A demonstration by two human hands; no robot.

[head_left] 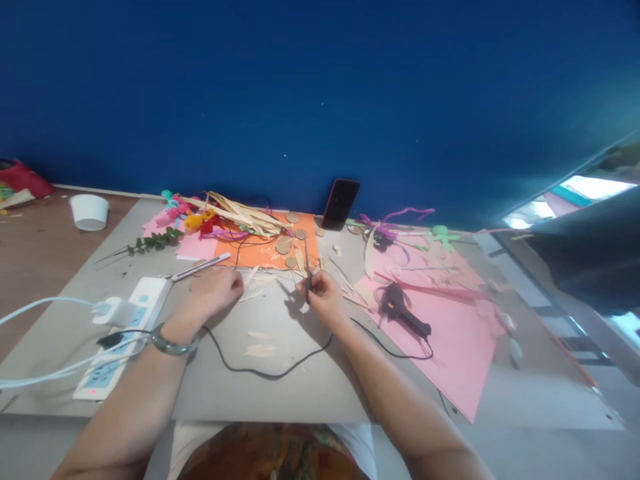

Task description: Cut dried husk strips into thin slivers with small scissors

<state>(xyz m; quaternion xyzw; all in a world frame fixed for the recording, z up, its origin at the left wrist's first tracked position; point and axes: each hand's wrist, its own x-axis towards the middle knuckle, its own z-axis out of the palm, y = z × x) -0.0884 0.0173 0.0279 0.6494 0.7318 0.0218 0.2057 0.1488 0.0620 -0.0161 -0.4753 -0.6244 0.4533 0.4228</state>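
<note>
My right hand is closed around a pair of scissors, whose narrow dark blades point toward the back of the table. My left hand rests on the tabletop with its fingers curled in; whether anything is inside them is hidden. Close to it lie a white craft knife or pen-like tool and pale thin strips. Cut, leaf-shaped pale pieces lie between my forearms. Behind my hands is an orange sheet with round brown discs and a bundle of long straw-coloured strips.
A black glue gun lies on pink paper at right, its cable crossing the table. A power strip stands left, a phone leans on the blue wall, and a white cup sits far left.
</note>
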